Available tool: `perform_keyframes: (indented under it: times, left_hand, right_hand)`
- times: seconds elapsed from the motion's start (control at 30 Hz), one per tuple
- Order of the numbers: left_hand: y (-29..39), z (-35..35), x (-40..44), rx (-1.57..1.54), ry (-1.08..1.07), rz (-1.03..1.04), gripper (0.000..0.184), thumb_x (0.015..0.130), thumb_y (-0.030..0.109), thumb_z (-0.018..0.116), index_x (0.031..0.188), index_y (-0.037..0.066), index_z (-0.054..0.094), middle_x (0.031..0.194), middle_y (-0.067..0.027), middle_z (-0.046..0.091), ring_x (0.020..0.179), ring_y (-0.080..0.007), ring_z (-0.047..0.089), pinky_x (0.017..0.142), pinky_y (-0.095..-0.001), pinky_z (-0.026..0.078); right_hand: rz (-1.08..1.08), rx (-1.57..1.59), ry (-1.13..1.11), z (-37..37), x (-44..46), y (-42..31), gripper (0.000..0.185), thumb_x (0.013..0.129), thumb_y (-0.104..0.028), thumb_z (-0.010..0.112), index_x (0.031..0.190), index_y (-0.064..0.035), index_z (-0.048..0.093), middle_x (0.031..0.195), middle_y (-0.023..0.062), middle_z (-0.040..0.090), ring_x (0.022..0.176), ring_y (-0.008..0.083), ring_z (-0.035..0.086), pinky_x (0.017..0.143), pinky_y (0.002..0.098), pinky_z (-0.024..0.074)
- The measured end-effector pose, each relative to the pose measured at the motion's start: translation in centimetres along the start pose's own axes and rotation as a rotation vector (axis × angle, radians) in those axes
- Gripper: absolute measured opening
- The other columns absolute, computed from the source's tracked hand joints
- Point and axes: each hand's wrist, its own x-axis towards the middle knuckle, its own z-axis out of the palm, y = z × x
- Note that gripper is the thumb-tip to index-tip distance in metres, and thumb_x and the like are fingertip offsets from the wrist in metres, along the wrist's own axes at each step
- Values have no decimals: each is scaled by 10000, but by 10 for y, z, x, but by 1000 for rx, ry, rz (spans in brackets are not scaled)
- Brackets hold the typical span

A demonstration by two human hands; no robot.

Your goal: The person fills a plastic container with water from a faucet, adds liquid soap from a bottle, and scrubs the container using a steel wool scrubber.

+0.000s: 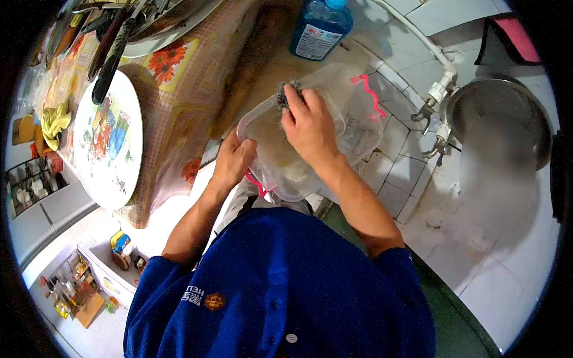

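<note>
A clear plastic storage box (268,132) with pink side clips (258,182) is in front of my body, its inside facing up toward me. My left hand (234,158) grips its near left edge, thumb on the rim and fingers hidden underneath. Pressed under the fingertips of my right hand (311,124) is a grey steel wool scrubber (286,92), against the box's inner far side. Just beyond the box stands a bottle of blue liquid (322,33) with a white label. A greyish patch on the box's right side is unclear.
To the left, a table with a checked cloth (173,128) carries a large oval plate (109,146), and dark-handled utensils (113,59) in a dish. Two wall taps (439,146) and a metal basin (456,113) are on the right.
</note>
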Motion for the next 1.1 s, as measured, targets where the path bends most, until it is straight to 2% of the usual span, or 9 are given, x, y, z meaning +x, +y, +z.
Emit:
perform_keyframes:
  times: [0.23, 0.4, 0.6, 0.7, 0.83, 0.93, 1.0, 1.07, 1.1]
  left_hand:
    - [-8, 1, -2, 69, 21, 9, 459, 854, 83, 479, 1297, -37, 486, 1073, -87, 621, 929, -153, 580, 821, -284, 473]
    - [-13, -1, -5, 34, 8, 80, 459, 831, 81, 513, 1272, -45, 500, 1046, -101, 624, 928, -169, 588, 836, -302, 475]
    - [-14, -8, -12, 254, 30, 91, 418, 795, 181, 632, 1147, -35, 568, 915, -145, 632, 844, -206, 615, 787, -335, 491]
    - [13, -13, -2, 818, -41, 41, 358, 783, 268, 730, 976, -23, 651, 844, -155, 621, 707, -225, 597, 666, -355, 484]
    - [19, 0, 12, 698, 30, 371, 432, 744, 252, 707, 1084, -5, 637, 803, -205, 636, 723, -347, 630, 681, -423, 494]
    - [11, 6, 25, 713, -12, 314, 412, 751, 196, 678, 1109, 0, 627, 779, -204, 624, 713, -341, 627, 671, -425, 489]
    - [8, 10, 24, 676, 28, 314, 405, 755, 173, 660, 1121, 5, 624, 766, -208, 617, 706, -341, 627, 662, -426, 486]
    - [8, 13, 21, 631, 67, 313, 400, 758, 151, 642, 1132, 10, 621, 754, -211, 610, 699, -341, 626, 653, -427, 482]
    - [8, 14, 19, 576, 80, 288, 399, 761, 139, 630, 1140, 18, 620, 744, -215, 602, 687, -341, 621, 645, -428, 478]
  right_hand:
    - [290, -130, 223, -17, 27, 40, 402, 793, -115, 668, 1183, -35, 617, 964, 197, 568, 899, 373, 587, 762, 434, 505]
    - [86, 12, -119, -10, -3, 18, 398, 777, -125, 703, 1156, -33, 622, 997, 160, 589, 942, 367, 603, 807, 434, 501]
    - [154, -3, 230, -34, 9, 61, 392, 750, -111, 723, 1125, -32, 642, 1010, 160, 622, 959, 349, 609, 839, 404, 493]
    - [289, 176, -50, -13, 2, 50, 390, 741, -94, 723, 1119, -31, 649, 1072, 168, 622, 1032, 354, 599, 877, 392, 488]
    - [59, -52, -528, 14, -13, 45, 412, 743, -61, 711, 1141, -15, 615, 1128, 210, 586, 1061, 382, 585, 881, 436, 496]
    - [32, -442, -623, 29, -5, 61, 367, 754, -68, 658, 1111, 11, 626, 1094, 248, 588, 1040, 433, 582, 898, 480, 483]
    - [107, -387, -558, 53, -19, 79, 363, 726, -85, 667, 1082, -13, 647, 1077, 234, 629, 1016, 411, 615, 870, 484, 496]
    - [-1, -290, -1030, 43, -17, 56, 299, 688, -84, 699, 966, 3, 631, 1017, 218, 643, 973, 368, 624, 864, 423, 505]
    - [70, -91, -1021, 24, -17, 44, 291, 691, -58, 678, 975, 0, 645, 1019, 228, 656, 1019, 359, 621, 889, 418, 496]
